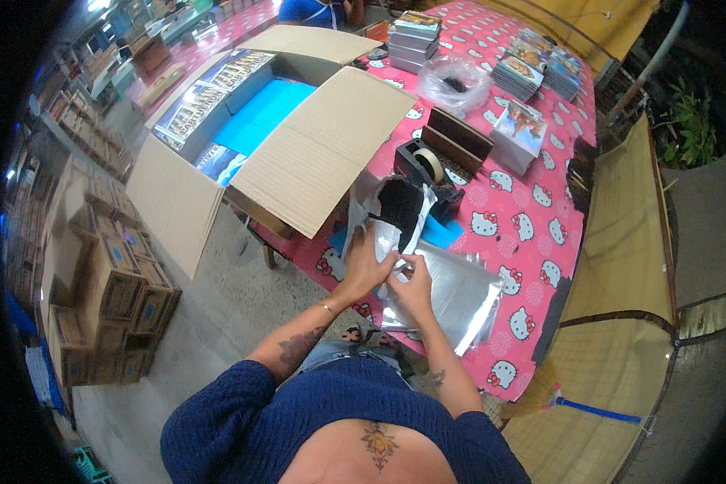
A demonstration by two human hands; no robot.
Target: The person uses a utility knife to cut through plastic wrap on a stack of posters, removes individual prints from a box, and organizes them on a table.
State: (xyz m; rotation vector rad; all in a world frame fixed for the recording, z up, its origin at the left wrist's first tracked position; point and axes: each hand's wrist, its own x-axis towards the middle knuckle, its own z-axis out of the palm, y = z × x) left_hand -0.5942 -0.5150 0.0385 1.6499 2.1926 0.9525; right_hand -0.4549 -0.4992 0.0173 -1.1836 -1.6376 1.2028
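Observation:
Both hands meet at the near edge of a pink table, over a white and clear plastic wrapper (387, 236) with a black, rough-textured piece (401, 203) showing at its far end. My left hand (366, 263) is closed on the wrapper's near left side, fingers partly hidden behind it. Thumb and fingertips of my right hand (413, 284) pinch the wrapper's near edge, close to the left thumb. Beneath and right of them lies a pile of shiny clear plastic sleeves (460, 292). A blue sheet (442, 233) pokes out under the wrapper.
An open cardboard box (315, 153) holding printed packs and blue sheets stands at left. Beyond my hands are a tape dispenser (415, 164), a brown holder (457, 140), a card stack (519, 133) and a clear plastic bag (455, 81). Closed cartons (121, 278) pile up on the floor.

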